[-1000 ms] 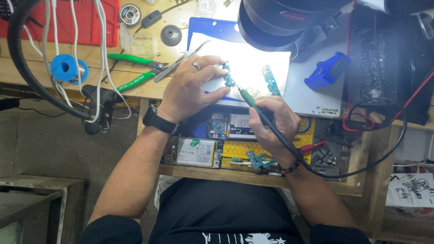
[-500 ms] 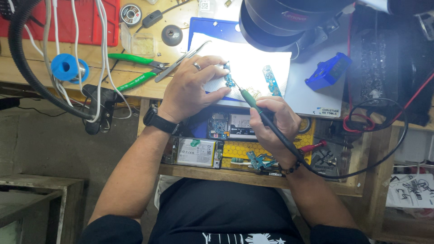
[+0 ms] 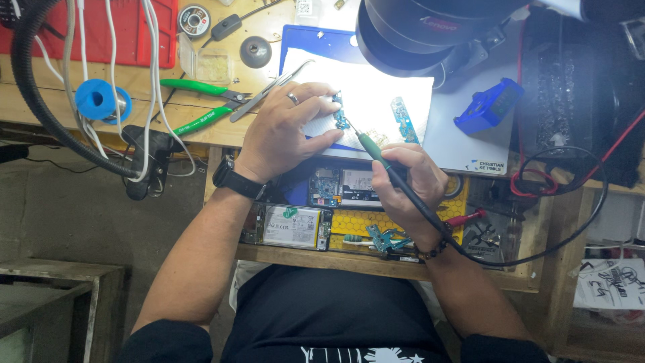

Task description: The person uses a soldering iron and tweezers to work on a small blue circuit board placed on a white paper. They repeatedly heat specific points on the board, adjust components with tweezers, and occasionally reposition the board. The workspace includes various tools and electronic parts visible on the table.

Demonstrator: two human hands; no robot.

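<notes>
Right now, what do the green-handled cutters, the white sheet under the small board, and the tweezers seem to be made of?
Green-handled cutters: glossy green sleeves, likely plastic or rubber, over dark metal jaws. White sheet: matte, slightly wrinkled, probably paper or tissue. Tweezers: bare silvery metal with a dull shine, likely steel.

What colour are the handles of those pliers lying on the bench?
Bright green. The pliers show clearly in the head view, left of the left hand.
</notes>
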